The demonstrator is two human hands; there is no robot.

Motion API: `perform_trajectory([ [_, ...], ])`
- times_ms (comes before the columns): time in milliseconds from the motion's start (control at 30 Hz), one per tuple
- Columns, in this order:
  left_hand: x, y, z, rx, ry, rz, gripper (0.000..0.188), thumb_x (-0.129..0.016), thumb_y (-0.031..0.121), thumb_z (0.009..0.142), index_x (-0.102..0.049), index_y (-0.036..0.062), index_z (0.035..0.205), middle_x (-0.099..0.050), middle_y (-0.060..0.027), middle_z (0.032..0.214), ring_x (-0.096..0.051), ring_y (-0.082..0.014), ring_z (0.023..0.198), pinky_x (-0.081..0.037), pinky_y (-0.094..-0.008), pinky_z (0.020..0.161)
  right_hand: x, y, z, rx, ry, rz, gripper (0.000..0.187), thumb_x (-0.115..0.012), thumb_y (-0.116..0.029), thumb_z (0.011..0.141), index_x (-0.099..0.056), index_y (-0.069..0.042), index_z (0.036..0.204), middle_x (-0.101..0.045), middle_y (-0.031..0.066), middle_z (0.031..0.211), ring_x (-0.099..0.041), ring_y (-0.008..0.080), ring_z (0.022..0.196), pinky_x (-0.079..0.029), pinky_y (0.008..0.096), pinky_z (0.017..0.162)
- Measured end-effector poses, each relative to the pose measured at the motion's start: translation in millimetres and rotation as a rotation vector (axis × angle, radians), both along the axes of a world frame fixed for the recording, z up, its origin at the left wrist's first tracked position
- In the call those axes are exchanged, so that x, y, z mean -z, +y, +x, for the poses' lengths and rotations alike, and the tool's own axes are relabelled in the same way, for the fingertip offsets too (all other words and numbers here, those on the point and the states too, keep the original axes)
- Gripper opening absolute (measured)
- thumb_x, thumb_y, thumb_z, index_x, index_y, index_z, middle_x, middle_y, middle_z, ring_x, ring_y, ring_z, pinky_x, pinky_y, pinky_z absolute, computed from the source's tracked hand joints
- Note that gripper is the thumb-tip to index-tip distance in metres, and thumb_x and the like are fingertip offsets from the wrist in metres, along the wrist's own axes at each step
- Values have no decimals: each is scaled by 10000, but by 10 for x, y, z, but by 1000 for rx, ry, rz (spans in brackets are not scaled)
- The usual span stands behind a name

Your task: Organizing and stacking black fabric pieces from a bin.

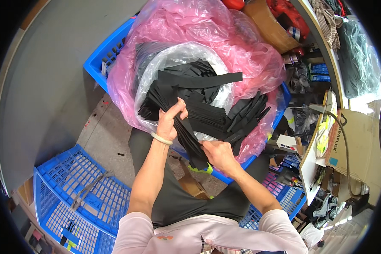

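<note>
A bundle of long black fabric strips [188, 139] slants between my two hands, its lower end fanned near my knees. My left hand [169, 123], with a pale bangle at the wrist, is closed round the upper part. Lower down, my right hand [219, 155] pinches the bundle's edge near its lower end. Beyond my hands, more black strips [205, 116] lie stacked in a clear plastic bag [191, 50]. One loose strip [218, 80] sticks out to the right across the pile. Crumpled pink plastic [186, 19] surrounds the clear bag inside a blue crate [96, 65].
At lower left stands a blue slatted basket [82, 190] with cord tied across it. A grey panel [42, 84] fills the left. On the right are a cluttered shelf, a large cardboard box [355, 152] and a dark cable [347, 148]. Another cardboard box [269, 25] is at the back.
</note>
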State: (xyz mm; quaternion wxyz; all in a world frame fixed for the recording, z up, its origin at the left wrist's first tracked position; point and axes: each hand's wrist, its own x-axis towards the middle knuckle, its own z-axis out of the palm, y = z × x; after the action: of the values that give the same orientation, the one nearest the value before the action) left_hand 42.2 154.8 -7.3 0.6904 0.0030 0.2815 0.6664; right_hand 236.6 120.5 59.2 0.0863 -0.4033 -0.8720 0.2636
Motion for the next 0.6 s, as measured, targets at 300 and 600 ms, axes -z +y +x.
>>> perform_trajectory([
  [300,-219,-139,182,275,167,214,336,-750,60,719,-568,34,1000,-558,-33,757,-547,-132,614,-446,-255,540,-407,777,-450,284,577,-144,361,-741,-53,732,-630,-15,1073,-555,81,1004,-550,142,839,-466,250,726],
  [600,-173,-143,204,190,-35,36,121,-620,139,864,-546,50,898,-478,-15,663,-489,-132,561,-404,-253,549,25,1179,-578,529,463,-169,267,-671,-98,805,-633,-29,1060,-635,52,912,-597,131,838,-485,269,743],
])
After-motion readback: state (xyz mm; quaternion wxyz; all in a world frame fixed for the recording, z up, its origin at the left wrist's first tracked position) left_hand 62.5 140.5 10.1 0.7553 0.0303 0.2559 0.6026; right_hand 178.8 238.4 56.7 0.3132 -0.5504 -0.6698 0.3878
